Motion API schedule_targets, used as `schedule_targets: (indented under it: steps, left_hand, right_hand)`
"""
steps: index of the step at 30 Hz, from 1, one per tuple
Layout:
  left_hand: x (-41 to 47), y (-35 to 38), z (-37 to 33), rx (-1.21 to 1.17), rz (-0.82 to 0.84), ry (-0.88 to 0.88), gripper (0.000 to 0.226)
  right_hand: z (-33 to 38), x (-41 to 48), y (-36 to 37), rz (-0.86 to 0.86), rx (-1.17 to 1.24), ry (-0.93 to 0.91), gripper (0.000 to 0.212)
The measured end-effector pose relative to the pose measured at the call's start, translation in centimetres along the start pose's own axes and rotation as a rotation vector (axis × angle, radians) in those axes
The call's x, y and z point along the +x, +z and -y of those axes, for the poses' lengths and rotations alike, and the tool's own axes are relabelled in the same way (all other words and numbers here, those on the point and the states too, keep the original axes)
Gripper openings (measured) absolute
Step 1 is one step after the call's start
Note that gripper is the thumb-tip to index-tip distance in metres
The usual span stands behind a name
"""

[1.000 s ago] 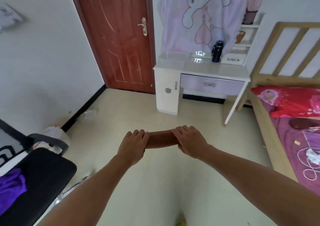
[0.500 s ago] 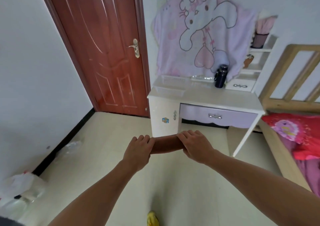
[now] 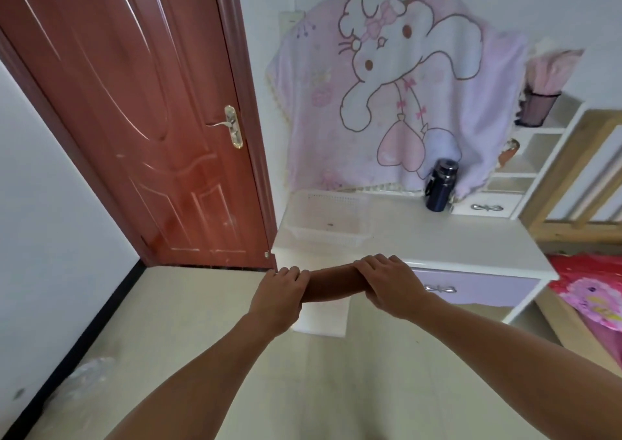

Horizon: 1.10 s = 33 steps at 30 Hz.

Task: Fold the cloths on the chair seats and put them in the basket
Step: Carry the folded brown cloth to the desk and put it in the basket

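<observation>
Just beyond the grip sits the basket (image 3: 328,236), so left hand (image 3: 277,296) and right hand (image 3: 387,284) each clamp a cloth (image 3: 331,284) end, probably to hold its fold.

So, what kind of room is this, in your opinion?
Most likely a bedroom, perhaps a child's. A wooden bed frame with red bedding stands at the right edge. A white desk with a lilac drawer stands against the wall, and a pink cartoon blanket hangs above it.

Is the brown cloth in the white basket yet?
No, the left hand and right hand grip the brown cloth in the air, short of the white basket on the desk.
</observation>
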<state>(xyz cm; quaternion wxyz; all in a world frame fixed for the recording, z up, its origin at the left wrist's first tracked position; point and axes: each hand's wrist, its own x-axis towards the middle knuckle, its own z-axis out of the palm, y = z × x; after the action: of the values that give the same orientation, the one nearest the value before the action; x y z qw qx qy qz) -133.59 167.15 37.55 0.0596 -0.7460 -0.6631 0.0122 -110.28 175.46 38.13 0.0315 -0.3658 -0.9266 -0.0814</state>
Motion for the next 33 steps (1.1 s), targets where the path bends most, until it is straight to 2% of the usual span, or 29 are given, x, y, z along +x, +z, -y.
schedule_targets:
  steps: [7, 14, 20, 23, 28, 33]
  left_hand:
    - [13.0, 4.7, 4.2, -0.078, 0.016, -0.022, 0.043]
    - [25.1, 8.0, 7.0, -0.345, 0.077, -0.239, 0.038]
    - [30.5, 10.5, 9.4, -0.752, 0.182, -0.522, 0.031]
    - [33.0, 12.5, 11.1, -0.872, 0.261, -0.603, 0.038]
    - [36.0, 15.7, 12.7, -0.912, 0.330, -0.633, 0.047]
    - [38.3, 18.0, 14.0, -0.818, 0.416, -0.623, 0.048]
  right_hand:
    - [-8.0, 11.7, 6.0, 0.042, 0.088, -0.020, 0.041]
    - [-17.3, 25.3, 10.2, 0.240, 0.296, -0.024, 0.039]
    - [-20.6, 34.9, 12.8, 0.401, 0.782, 0.179, 0.040]
    - [-21.0, 39.8, 15.3, 0.427, 0.985, 0.348, 0.043]
    - [-20.2, 45.1, 19.6, 0.442, 0.992, 0.477, 0.040]
    - [-19.5, 48.8, 22.5, 0.456, 0.810, 0.394, 0.038]
